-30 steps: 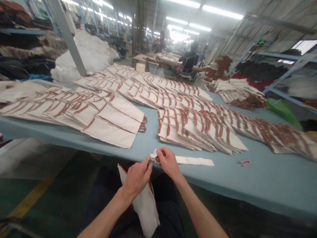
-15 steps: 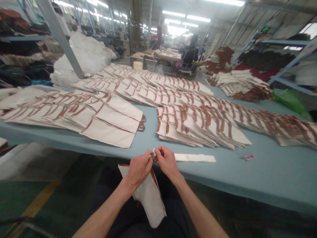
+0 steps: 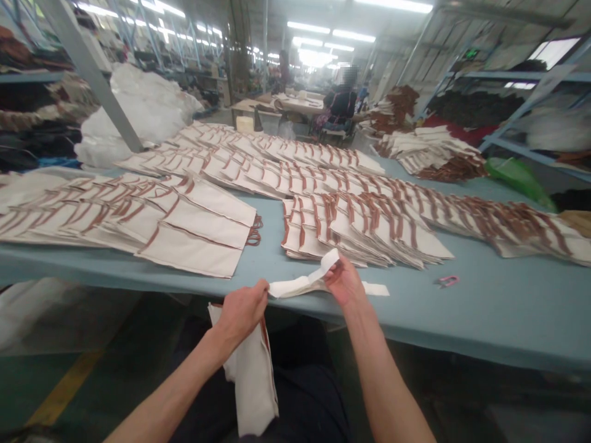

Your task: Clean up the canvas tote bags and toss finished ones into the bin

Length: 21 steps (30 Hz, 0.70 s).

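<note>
1. One blue-green table (image 3: pixel 415 326) filled the middle of the view, its right end cut off by the frame and much of its top hidden under cloth.
2. Several overlapping rows of cream pieces with brown trim (image 3: pixel 351 224) lay across it, too blurred at the back to count. At left, a fanned stack (image 3: pixel 198 243) ran out of frame, with brown loops (image 3: pixel 253 231) showing at its right edge.
3. Far back sat a person (image 3: pixel 340 107) in dark clothing, small and indistinct.
4. A single cream cloth piece (image 3: pixel 253 387), edged in brown and creased, hung below the table's near edge, before the dark-clothed lap (image 3: pixel 300 400). Its top passed behind the left hand (image 3: pixel 242 311), so I could not tell whether that hand gripped it.
5. The white strip (image 3: pixel 289 287) ran along the near edge, plain and narrow, with a band curling up in a loop near its middle. Whether it was one layer or two could not be told; the right hand (image 3: pixel 345 283) hid part of it.
6. The left hand was closed, fingertips pinching the strip's left end.
7. The right hand was half curled, fingers closed on the raised loop, the exact contact unclear.
8. Small pink-handled snips (image 3: pixel 447 281) lay to the right, apart from both hands, blades blurred.
</note>
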Each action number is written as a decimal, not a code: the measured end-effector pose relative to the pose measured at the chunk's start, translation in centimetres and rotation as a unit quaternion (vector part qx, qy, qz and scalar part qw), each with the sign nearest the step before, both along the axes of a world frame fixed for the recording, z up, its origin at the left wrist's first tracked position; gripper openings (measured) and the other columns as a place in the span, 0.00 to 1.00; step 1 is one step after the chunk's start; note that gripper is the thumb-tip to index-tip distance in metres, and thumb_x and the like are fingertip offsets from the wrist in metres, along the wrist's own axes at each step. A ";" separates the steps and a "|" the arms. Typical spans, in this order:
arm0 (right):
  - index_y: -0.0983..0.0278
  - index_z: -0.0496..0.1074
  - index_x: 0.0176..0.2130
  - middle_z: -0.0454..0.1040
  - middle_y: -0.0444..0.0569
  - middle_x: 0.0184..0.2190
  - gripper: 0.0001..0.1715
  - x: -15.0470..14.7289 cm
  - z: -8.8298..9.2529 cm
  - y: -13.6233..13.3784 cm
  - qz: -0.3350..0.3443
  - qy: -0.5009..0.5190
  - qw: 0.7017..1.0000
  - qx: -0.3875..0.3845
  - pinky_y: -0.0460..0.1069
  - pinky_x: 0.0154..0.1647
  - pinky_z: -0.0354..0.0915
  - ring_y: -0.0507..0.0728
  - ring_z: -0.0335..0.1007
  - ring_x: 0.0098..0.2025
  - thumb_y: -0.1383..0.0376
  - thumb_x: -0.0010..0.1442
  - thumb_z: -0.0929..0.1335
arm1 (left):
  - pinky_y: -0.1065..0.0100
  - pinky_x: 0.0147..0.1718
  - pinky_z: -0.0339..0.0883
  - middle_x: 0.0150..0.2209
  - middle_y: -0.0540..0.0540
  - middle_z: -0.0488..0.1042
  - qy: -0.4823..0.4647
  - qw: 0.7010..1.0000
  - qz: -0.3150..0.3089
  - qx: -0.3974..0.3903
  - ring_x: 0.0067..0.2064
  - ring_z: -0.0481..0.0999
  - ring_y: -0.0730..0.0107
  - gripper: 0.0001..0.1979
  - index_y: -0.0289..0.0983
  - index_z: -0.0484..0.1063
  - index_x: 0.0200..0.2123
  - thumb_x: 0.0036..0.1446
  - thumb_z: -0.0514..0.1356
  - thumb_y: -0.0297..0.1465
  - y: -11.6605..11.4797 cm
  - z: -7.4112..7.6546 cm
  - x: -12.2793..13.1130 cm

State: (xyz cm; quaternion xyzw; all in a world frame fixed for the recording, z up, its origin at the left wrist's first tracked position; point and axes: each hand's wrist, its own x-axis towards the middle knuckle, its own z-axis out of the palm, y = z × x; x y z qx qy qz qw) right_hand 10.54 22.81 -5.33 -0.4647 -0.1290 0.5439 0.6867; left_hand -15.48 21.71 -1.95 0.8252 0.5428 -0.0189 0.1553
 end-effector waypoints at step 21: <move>0.62 0.68 0.31 0.66 0.33 0.20 0.16 1.1 2.3 -2.0 -0.071 0.064 0.991 0.091 0.38 0.15 0.58 0.44 0.59 0.18 0.61 0.60 0.77 | 0.56 0.41 0.77 0.39 0.30 0.84 0.050 0.995 -0.078 -0.024 0.42 0.87 0.46 0.33 0.31 0.53 0.74 0.67 0.52 0.25 -3.5 -1.0 6.9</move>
